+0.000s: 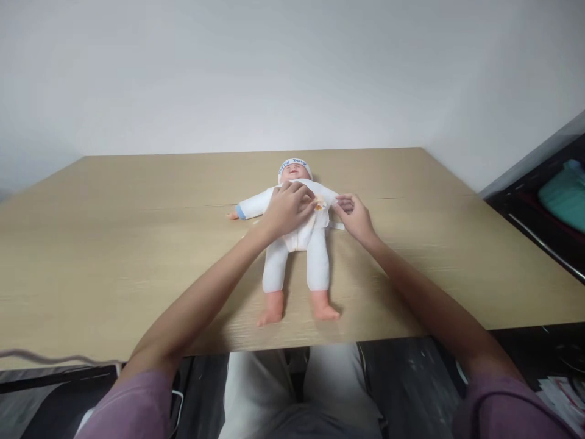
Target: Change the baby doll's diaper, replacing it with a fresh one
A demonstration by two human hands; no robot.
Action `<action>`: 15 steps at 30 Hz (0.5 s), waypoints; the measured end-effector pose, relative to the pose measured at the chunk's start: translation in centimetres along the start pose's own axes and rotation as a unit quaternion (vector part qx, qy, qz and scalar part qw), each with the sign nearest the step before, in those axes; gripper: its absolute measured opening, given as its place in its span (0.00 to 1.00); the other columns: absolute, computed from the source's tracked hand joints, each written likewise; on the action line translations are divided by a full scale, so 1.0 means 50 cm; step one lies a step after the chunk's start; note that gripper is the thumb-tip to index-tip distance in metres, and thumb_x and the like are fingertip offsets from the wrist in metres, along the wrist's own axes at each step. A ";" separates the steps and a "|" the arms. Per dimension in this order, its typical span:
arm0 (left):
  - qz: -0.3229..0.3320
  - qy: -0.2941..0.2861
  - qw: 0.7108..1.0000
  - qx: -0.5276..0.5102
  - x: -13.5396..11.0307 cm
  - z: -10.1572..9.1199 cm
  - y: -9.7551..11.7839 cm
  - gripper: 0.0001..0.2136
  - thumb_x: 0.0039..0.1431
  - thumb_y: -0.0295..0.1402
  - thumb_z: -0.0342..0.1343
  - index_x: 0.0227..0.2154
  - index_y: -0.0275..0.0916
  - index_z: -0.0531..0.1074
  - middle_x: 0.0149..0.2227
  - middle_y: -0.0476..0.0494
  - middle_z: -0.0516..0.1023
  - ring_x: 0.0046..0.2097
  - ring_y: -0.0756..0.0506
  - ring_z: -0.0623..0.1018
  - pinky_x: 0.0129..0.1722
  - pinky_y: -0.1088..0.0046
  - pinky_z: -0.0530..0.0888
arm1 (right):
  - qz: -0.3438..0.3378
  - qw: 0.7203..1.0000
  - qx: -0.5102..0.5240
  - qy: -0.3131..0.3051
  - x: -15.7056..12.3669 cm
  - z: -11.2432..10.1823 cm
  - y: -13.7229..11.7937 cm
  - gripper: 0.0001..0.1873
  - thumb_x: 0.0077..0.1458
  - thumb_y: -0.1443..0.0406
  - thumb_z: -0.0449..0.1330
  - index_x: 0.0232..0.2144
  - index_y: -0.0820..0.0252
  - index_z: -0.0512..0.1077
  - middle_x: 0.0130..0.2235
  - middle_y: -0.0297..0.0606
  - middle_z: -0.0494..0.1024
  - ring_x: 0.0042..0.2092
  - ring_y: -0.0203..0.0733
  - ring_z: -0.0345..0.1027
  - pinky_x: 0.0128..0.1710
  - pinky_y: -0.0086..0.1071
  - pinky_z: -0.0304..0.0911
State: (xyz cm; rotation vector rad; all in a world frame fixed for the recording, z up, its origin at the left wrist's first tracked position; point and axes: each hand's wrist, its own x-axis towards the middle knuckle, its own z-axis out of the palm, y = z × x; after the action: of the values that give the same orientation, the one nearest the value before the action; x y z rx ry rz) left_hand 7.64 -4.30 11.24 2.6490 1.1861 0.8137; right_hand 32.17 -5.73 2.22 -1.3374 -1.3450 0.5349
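Note:
A baby doll (297, 256) in a white suit and white cap lies on its back on a light wooden table (114, 244), head away from me, bare feet toward me. My left hand (287, 207) rests on the doll's chest, fingers curled and pinching the white garment. My right hand (354, 216) is at the doll's side, fingers pinched on a white strip of the garment near a small orange mark on the chest. The doll's far arm is hidden behind my right hand.
A plain white wall rises behind the table. A dark shelf with a teal object (564, 195) stands at the right. A grey cable (46, 356) lies at the table's front left edge. My legs in light trousers show below the table edge.

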 end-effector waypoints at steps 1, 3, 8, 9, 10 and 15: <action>-0.022 -0.011 1.000 0.017 0.003 0.008 0.009 0.14 0.76 0.46 0.55 0.50 0.43 0.78 0.56 0.37 0.82 0.62 0.31 0.74 0.63 0.47 0.70 | -0.003 1.000 -0.016 -0.002 -0.011 -0.007 0.008 0.22 0.60 0.48 0.68 0.48 0.53 0.75 0.45 0.44 0.86 0.40 0.47 0.78 0.45 0.44 0.78; -0.057 -0.021 0.997 0.041 0.006 0.021 0.018 0.18 0.74 0.51 0.57 0.53 0.44 0.79 0.59 0.36 0.80 0.64 0.28 0.71 0.62 0.43 0.70 | -0.022 0.998 -0.064 -0.016 -0.038 -0.023 0.023 0.22 0.62 0.46 0.66 0.48 0.54 0.75 0.43 0.44 0.85 0.39 0.48 0.77 0.46 0.47 0.77; -0.070 -0.032 0.994 0.079 0.007 0.033 0.018 0.22 0.69 0.49 0.61 0.60 0.47 0.79 0.65 0.36 0.76 0.67 0.23 0.68 0.60 0.38 0.71 | -0.096 0.975 -0.193 -0.058 -0.077 -0.060 0.044 0.15 0.66 0.48 0.64 0.40 0.51 0.73 0.40 0.43 0.81 0.47 0.57 0.77 0.60 0.55 0.70; -0.065 -0.037 0.994 0.084 0.008 0.033 0.017 0.21 0.69 0.48 0.61 0.61 0.48 0.79 0.66 0.36 0.75 0.67 0.23 0.67 0.59 0.38 0.72 | -0.091 0.972 -0.208 -0.068 -0.075 -0.063 0.045 0.15 0.66 0.48 0.64 0.40 0.51 0.72 0.39 0.42 0.80 0.47 0.57 0.77 0.59 0.54 0.69; -0.057 -0.042 0.994 0.086 0.009 0.034 0.016 0.21 0.69 0.46 0.61 0.61 0.49 0.79 0.68 0.37 0.74 0.67 0.23 0.67 0.58 0.38 0.73 | -0.080 0.969 -0.220 -0.076 -0.071 -0.066 0.044 0.15 0.66 0.49 0.64 0.39 0.51 0.71 0.38 0.41 0.80 0.45 0.56 0.76 0.57 0.53 0.70; -0.004 -0.060 0.995 0.073 0.013 0.041 0.009 0.16 0.71 0.39 0.58 0.56 0.53 0.84 0.70 0.44 0.75 0.69 0.24 0.65 0.63 0.36 0.70 | -0.021 0.968 -0.237 -0.083 -0.055 -0.068 0.038 0.16 0.62 0.50 0.68 0.36 0.51 0.69 0.34 0.38 0.79 0.38 0.51 0.74 0.45 0.44 0.69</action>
State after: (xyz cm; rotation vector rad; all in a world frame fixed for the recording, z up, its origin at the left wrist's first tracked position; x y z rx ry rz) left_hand 9.35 -3.92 9.91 2.7621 1.2701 0.5764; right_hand 35.23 -8.97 0.48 -1.6714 -1.7084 0.3076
